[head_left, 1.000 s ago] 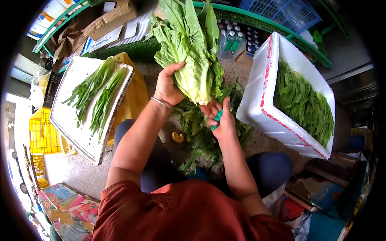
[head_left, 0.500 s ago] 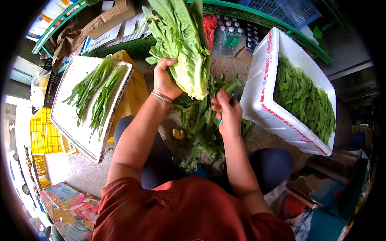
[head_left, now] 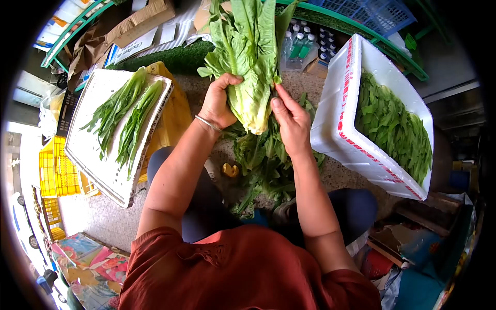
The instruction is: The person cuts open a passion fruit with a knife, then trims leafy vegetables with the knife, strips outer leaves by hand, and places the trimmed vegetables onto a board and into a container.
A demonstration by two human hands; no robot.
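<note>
My left hand [head_left: 219, 103] is wrapped round the left side of a large green leaf lettuce [head_left: 248, 67], holding it up with its pale cut base pointing down towards me. At its right edge my right hand [head_left: 292, 116] has thumb and forefinger close together, against the outer leaves. A small bit of green shows at the forefinger's tip; what else the fingers hold is hidden. Below both hands a heap of loose green leaves [head_left: 261, 160] lies on the ground between my knees.
On the left, two leafy bunches [head_left: 137, 119] lie on a white foam lid [head_left: 88, 137] over a yellow crate [head_left: 170, 124]. A white foam box [head_left: 333, 111] of stacked greens [head_left: 395, 121] stands right. Bottles [head_left: 299, 46] and a green rack [head_left: 361, 33] are ahead.
My right hand has moved up to the lettuce's right edge; the dark tool seen in it earlier no longer shows. The lettuce has shifted slightly right and down in my left hand.
</note>
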